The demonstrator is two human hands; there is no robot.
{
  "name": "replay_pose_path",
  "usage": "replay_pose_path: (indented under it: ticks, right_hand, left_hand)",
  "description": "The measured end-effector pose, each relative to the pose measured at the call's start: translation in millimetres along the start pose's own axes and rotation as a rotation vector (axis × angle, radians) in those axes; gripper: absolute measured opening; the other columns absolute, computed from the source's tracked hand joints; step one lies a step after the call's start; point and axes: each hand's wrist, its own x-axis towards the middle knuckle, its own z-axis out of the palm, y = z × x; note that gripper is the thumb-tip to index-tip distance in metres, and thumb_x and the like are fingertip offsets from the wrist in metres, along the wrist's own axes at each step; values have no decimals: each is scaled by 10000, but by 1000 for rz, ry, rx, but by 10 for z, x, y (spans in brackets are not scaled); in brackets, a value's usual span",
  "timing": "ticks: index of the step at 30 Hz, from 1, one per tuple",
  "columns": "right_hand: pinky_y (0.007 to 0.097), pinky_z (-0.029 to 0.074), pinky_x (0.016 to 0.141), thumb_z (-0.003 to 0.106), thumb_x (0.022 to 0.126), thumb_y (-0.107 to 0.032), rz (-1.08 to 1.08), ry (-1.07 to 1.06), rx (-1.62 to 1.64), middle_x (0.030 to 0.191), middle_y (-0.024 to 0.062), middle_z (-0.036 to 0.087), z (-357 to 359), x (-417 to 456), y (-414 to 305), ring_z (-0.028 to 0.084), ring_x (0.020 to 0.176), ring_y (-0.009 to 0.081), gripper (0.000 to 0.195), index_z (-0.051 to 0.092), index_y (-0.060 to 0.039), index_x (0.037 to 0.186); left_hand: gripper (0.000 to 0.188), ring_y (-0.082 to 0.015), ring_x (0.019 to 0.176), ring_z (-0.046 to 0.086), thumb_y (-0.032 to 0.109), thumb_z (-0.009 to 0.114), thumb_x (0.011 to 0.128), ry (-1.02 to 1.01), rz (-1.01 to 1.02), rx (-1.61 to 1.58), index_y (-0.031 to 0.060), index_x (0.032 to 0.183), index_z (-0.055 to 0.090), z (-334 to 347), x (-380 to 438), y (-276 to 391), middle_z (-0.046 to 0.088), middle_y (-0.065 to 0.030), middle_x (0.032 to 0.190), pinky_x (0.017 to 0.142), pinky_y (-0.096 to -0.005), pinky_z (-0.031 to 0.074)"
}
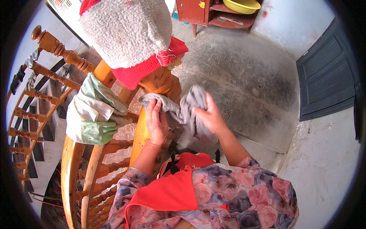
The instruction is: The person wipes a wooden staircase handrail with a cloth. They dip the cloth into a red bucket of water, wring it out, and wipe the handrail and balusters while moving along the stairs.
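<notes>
A crumpled grey cloth point(187, 107) spans both hands beside the top of a wooden newel post point(163, 83). My left hand point(156, 123) lies with its fingers on the cloth's left end, over the wooden rail; whether it grips is unclear. My right hand point(210, 116) holds the cloth's bunched right part between thumb and fingers. A white fleecy garment with red ribbed trim point(128, 34) drapes over the post above the hands. To the left, pale green and white rubber gloves point(98, 111) hang over the wooden handrail.
Turned wooden balusters point(105, 169) and a curved staircase point(45, 114) are on the left, with more gloves point(31, 70) on the far railing. A red cabinet point(193, 13) holds a yellow basin point(243, 5). A dark door point(326, 74) stands at the right.
</notes>
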Motion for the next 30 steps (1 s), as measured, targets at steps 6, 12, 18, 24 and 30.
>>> replay_pose_path:
  ticks: [6,12,18,24,30]
  right_hand:
    - [297,329,963,517,841,-36,-399,58,197,1229,85,451,406,1010,-630,454,1093,176,452,350,-13,1260]
    - [310,400,837,474,869,-205,194,-241,215,1099,92,560,676,1694,-175,503,981,172,316,518,-13,1115]
    - [408,400,777,455,824,-109,-672,97,-512,964,206,532,605,802,39,494,914,361,286,484,-38,1099]
    - [340,429,831,472,810,21,-301,98,-316,1020,190,563,766,41,160,553,947,301,323,442,38,1131]
    - [284,411,851,454,859,8,-29,181,211,1083,90,564,253,30,39,522,972,157,289,458,35,1147]
  left_hand:
    - [372,-359,976,471,61,590,766,217,-67,46,-39,1089,436,-268,119,-41,481,-215,1053,875,-416,365]
    - [640,-403,1038,422,409,514,812,16,-233,327,-38,1226,317,41,80,-375,420,-243,1140,888,-475,312]
    - [630,-389,1068,406,339,556,762,-3,-269,244,-21,1227,331,20,57,-450,415,-225,1164,899,-469,311]
    - [455,-322,1016,445,139,635,691,168,-151,126,4,1080,440,21,128,-512,438,-182,1101,832,-364,389]
    - [669,-259,926,408,195,774,590,238,-253,-36,-42,1059,361,61,702,-32,365,-142,986,849,-351,347]
